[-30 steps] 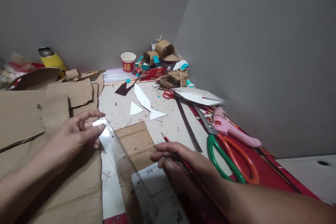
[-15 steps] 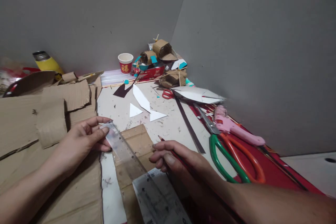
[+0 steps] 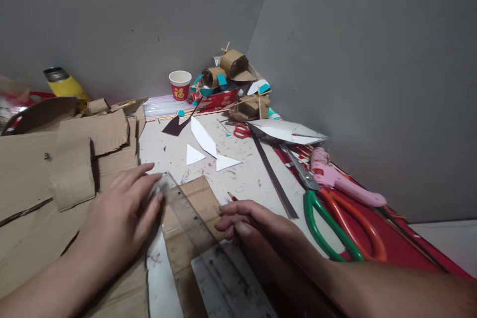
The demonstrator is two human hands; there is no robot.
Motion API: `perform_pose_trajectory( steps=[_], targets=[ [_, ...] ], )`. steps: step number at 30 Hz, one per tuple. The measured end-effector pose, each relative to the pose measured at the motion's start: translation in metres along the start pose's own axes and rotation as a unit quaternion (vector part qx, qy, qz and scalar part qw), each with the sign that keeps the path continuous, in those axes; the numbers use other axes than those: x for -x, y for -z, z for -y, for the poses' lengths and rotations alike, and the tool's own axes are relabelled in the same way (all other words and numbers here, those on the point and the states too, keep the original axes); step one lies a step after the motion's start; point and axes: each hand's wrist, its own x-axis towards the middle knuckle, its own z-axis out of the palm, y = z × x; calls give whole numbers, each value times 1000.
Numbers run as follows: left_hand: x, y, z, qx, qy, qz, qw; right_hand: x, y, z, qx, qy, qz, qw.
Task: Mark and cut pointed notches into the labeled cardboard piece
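Note:
My left hand [image 3: 124, 206] is at the far end of a clear plastic ruler [image 3: 188, 211], thumb against its left edge and fingers reaching forward. The ruler slants across a strip of brown cardboard [image 3: 199, 190] and a smudged white piece [image 3: 219, 283] nearer me. Closed around a dark red pencil [image 3: 232, 197], my right hand [image 3: 257, 228] hovers just right of the ruler, the pencil's tip pointing away from me. Beyond lie white paper cutouts [image 3: 203, 139], one of them a small triangle [image 3: 194, 154].
Large cardboard sheets [image 3: 26, 159] cover the left. To the right are green-and-orange-handled scissors [image 3: 313, 223], a pink glue gun [image 3: 343, 184] and a dark strip [image 3: 274, 176]. A paper cup [image 3: 180, 87], cardboard models [image 3: 234, 63] and a yellow bottle [image 3: 67, 84] stand at the back.
My left hand has turned back-up, its fingers now stretched forward, and the ruler's far end has shifted slightly right. My right hand keeps the pencil in nearly the same place.

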Motion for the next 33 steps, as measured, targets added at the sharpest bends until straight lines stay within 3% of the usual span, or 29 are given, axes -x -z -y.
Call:
perform_pose_trajectory(
  steps=[3,8,10,16,19,24,33],
  targets=[
    [9,2,-12,-81,-111,37,990,0,0,1,-21,-6,1,1000],
    [26,-4,-28,-87,-135,168,973,-1,1,-2,-21,-3,11,1000],
    [34,-10,-29,-110,-154,184,964,-3,2,-3,-24,-10,10,1000],
    [39,-15,-27,-232,-245,111,935,-8,5,-3,-18,-21,36,999],
    [33,-14,-30,-271,-277,84,918,-4,2,-5,-14,-21,11,1000],
    [27,-17,-33,-293,-285,63,910,1,-1,-11,-16,3,14,1000],
    [29,-19,-34,-290,-271,76,915,-1,3,-10,-5,46,15,999]
  ],
)
